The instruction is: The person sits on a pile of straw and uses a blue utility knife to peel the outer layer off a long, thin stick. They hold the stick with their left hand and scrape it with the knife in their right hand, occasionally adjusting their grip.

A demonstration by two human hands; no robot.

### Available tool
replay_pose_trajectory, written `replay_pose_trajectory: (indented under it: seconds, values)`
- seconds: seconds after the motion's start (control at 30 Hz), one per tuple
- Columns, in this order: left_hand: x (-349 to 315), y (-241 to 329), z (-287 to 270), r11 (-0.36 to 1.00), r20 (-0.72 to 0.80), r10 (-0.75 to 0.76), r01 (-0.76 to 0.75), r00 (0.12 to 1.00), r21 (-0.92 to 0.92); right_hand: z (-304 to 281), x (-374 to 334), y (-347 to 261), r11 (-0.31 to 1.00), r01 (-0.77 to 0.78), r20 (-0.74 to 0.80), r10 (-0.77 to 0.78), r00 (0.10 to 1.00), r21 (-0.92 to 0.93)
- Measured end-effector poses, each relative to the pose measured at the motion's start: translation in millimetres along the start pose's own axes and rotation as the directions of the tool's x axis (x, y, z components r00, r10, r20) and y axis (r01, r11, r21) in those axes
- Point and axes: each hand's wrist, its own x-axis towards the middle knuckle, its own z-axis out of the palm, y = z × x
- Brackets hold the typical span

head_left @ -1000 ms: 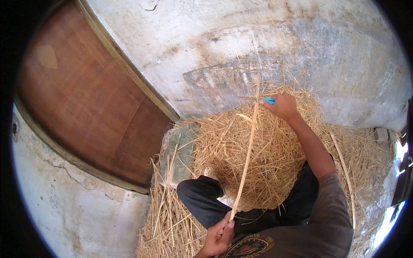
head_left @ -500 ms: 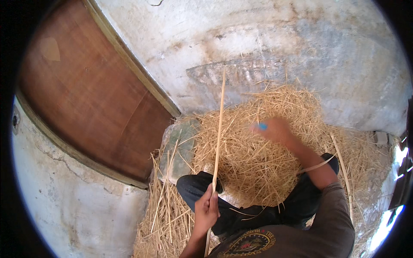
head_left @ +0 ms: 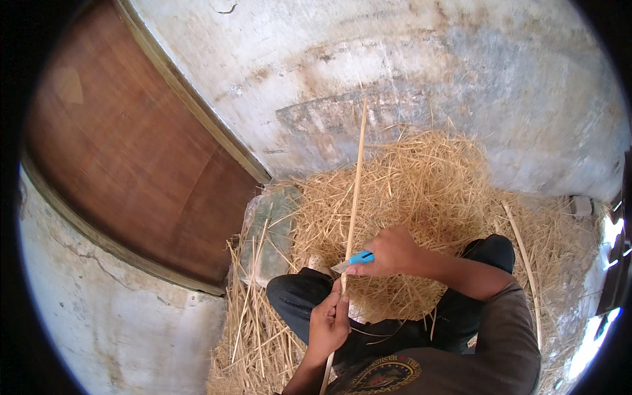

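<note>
At lower centre, my left hand (head_left: 329,322) pinches a pale strip (head_left: 356,191); just above, my right hand (head_left: 393,251) grips a blue-handled knife (head_left: 361,257).

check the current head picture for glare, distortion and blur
Head view: bright glare whites out the gaps at the right edge; head view: fisheye distortion bows the brown panel, with black corners; head view: blue-handled knife and pale strip stay readable, though the right hand looks slightly soft.
</note>
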Motion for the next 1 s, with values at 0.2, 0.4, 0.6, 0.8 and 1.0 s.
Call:
replay_pose_trajectory:
  seconds: [0.2,0.4,0.6,0.8,1.0]
  values:
    - [-17.5,0.5,3.2,0.998,0.042,-0.064,0.065,0.997,-0.015,-26.9,33.1,53.5,0.878,-0.478,0.115,0.473,0.873,0.023]
    - [-16.0,7.4,-3.7,0.996,-0.006,-0.083,0.083,0.997,-0.04,-14.4,17.0,17.7,0.984,-0.175,0.011,0.175,0.985,0.04]
    - [-19.2,-3.7,-2.6,0.982,0.024,-0.093,0.096,0.995,-0.161,0.2,15.5,26.5,0.985,-0.139,-0.084,0.148,0.985,0.097]
    - [-13.4,9.3,3.8,0.973,-0.023,-0.141,0.134,0.99,-0.186,-11.2,16.2,18.8,0.998,-0.032,-0.024,0.031,0.999,-0.054]
    - [-17.4,-7.4,-4.7,0.965,0.044,-0.107,0.114,0.993,-0.236,-10.9,40.6,65.1,0.967,-0.239,-0.073,0.233,0.97,-0.086]
